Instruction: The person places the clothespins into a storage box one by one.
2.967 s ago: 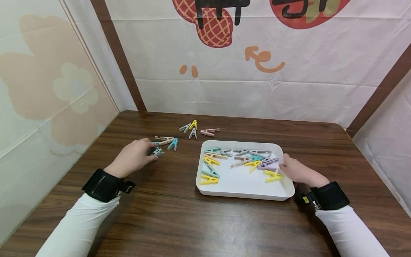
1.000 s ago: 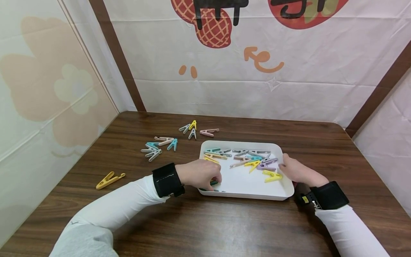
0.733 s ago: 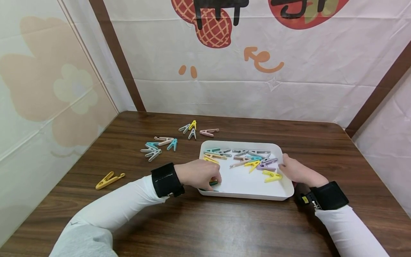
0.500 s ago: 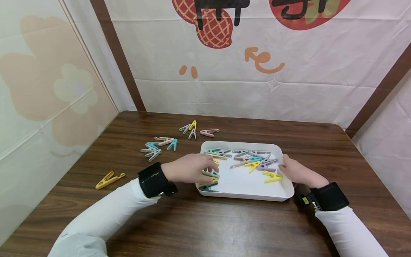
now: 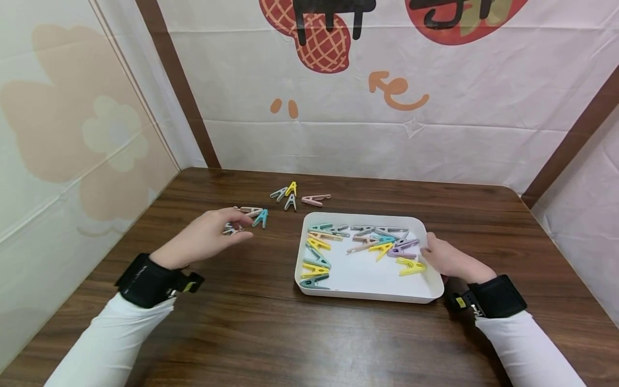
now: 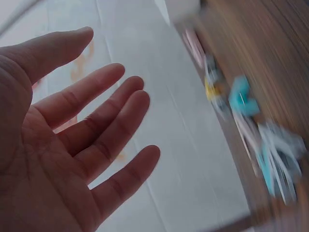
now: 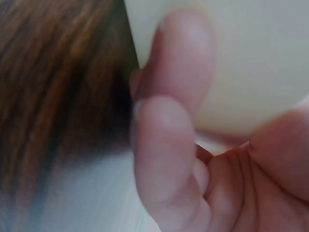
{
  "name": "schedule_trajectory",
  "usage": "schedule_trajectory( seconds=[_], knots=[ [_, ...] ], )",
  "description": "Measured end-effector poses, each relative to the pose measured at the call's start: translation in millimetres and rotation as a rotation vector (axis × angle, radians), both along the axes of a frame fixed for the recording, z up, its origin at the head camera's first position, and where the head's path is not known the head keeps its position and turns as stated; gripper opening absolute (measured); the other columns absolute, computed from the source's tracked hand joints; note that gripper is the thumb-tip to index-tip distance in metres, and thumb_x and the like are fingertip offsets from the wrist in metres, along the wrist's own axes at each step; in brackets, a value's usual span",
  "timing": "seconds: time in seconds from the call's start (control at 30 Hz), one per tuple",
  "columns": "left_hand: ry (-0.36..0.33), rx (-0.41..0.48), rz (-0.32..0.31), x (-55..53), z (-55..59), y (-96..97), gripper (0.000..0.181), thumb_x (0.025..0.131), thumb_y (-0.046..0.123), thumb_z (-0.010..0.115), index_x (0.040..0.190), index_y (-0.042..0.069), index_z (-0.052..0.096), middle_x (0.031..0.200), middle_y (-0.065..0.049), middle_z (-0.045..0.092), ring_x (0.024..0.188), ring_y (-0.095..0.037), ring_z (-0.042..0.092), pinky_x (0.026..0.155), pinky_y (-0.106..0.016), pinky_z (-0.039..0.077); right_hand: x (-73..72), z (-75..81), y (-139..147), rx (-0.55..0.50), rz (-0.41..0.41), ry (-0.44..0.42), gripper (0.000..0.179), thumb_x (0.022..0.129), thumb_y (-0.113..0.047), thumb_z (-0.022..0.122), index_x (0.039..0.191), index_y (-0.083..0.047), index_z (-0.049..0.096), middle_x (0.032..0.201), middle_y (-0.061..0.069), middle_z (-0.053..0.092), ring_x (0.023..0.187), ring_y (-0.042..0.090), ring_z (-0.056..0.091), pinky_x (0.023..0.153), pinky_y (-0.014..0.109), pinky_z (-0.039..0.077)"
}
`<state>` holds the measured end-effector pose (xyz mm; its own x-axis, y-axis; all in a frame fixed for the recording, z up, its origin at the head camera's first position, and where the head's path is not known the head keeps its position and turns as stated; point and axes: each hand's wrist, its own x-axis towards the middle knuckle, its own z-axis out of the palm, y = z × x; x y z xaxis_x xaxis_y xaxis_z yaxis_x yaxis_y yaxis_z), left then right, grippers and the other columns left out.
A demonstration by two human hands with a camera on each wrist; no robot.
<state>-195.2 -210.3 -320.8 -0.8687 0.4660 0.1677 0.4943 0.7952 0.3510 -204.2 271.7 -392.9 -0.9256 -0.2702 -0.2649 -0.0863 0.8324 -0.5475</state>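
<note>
My left hand (image 5: 205, 236) hovers at a small pile of clothespins on the table's left side, fingers spread and nothing held. Grey clothespins (image 5: 232, 229) show partly beneath its fingers; beside them lie a pale pink clothespin (image 5: 250, 212) and a blue clothespin (image 5: 261, 217). The left wrist view shows the bare palm, with the pile blurred to the right. My right hand (image 5: 447, 257) grips the right side of a white tray (image 5: 367, 295), fingers curled against its wall in the right wrist view. A dark green clothespin (image 5: 314, 282) lies at the tray's front left corner.
Several other clothespins in yellow, purple, green and grey lie along the tray's back and sides. Farther back on the table (image 5: 290, 333) sit a yellow clothespin (image 5: 291, 188), grey ones (image 5: 290, 202) and a pink one (image 5: 315, 200). A printed cloth (image 5: 338, 140) hangs behind.
My left hand set the dark green clothespin down in the tray's front left corner, then moved back left to the pile. Its wrist now covers the yellow clothespin on the table. My right hand stayed put.
</note>
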Motion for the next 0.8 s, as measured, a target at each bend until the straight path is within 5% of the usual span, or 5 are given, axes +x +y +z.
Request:
schedule_trajectory(
  seconds=[0.2, 0.37, 0.6, 0.8],
  knots=[
    [-0.072, -0.017, 0.136, 8.0, 0.1, -45.7, 0.039, 0.094, 0.03, 0.066, 0.117, -0.001, 0.064, 0.11, -0.015, 0.067, 0.099, -0.029, 0.062, 0.081, -0.048, 0.048, 1.4, 1.8, -1, 0.003, -0.005, -0.001, 0.044, 0.102, -0.007, 0.039, 0.132, 0.02, 0.02, 0.09, 0.023, 0.053, 0.055, 0.02, 0.054, 0.045, 0.035, 0.047],
    [-0.138, -0.115, 0.226, 13.8, -10.1, -72.3, 0.055, 0.092, 0.039, 0.065, 0.123, -0.007, 0.058, 0.117, -0.026, 0.061, 0.107, -0.042, 0.057, 0.085, -0.055, 0.044, 1.4, 1.4, -1, 0.0, -0.003, 0.005, 0.045, 0.101, -0.006, 0.039, 0.132, 0.021, 0.019, 0.09, 0.024, 0.053, 0.054, 0.019, 0.053, 0.045, 0.034, 0.047],
    [-0.249, -0.278, 0.376, 20.1, -22.7, -93.9, 0.084, 0.081, 0.046, 0.074, 0.13, -0.015, 0.046, 0.123, -0.042, 0.045, 0.11, -0.057, 0.045, 0.081, -0.064, 0.041, 1.4, -0.2, 0, -0.005, 0.017, 0.012, 0.044, 0.102, -0.006, 0.038, 0.132, 0.022, 0.02, 0.091, 0.024, 0.053, 0.052, 0.019, 0.053, 0.045, 0.035, 0.046],
    [-0.331, -0.321, 0.423, 23.4, -25.1, -104.4, 0.077, 0.074, 0.039, 0.081, 0.118, -0.017, 0.053, 0.11, -0.035, 0.057, 0.098, -0.05, 0.056, 0.074, -0.057, 0.046, 0.7, 0.0, 0, -0.007, 0.02, 0.004, 0.044, 0.102, -0.007, 0.038, 0.131, 0.021, 0.02, 0.094, 0.027, 0.053, 0.054, 0.02, 0.054, 0.045, 0.036, 0.047]
  ],
)
